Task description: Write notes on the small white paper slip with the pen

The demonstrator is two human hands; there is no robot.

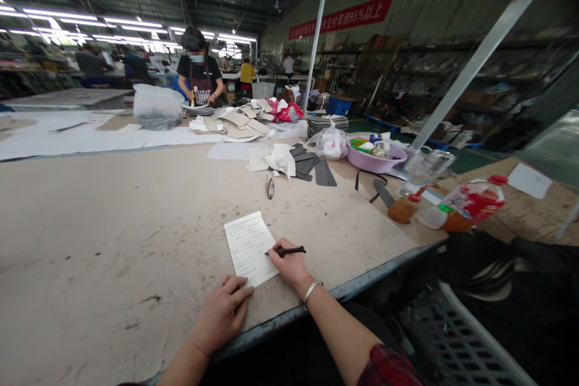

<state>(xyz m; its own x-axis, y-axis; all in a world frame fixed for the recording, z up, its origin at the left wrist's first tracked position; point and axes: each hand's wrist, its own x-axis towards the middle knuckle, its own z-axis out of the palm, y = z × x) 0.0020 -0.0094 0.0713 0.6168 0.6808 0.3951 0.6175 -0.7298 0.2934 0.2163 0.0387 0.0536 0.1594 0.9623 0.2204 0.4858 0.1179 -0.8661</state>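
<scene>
A notepad (248, 246) with lines of handwriting lies on the brown-covered table, slightly turned. My right hand (290, 264) is closed around a black pen (295, 249), whose tip meets the page near its right side. A silver bangle circles that wrist. At the pad's lower left corner rests my left hand (222, 309), its fingers lying loosely on the table and touching or nearly touching the paper's edge. It holds nothing that I can see. Beyond the pad is a pair of glasses (270, 187).
Dark grey cut pieces (312, 166) and white scraps lie farther back. A pink basin (377, 160) of odds and ends, a bottle with brown liquid (402, 210) and a red-capped jug (479, 202) stand right. A grey crate (479, 338) sits below the table edge. A co-worker (199, 69) stands across.
</scene>
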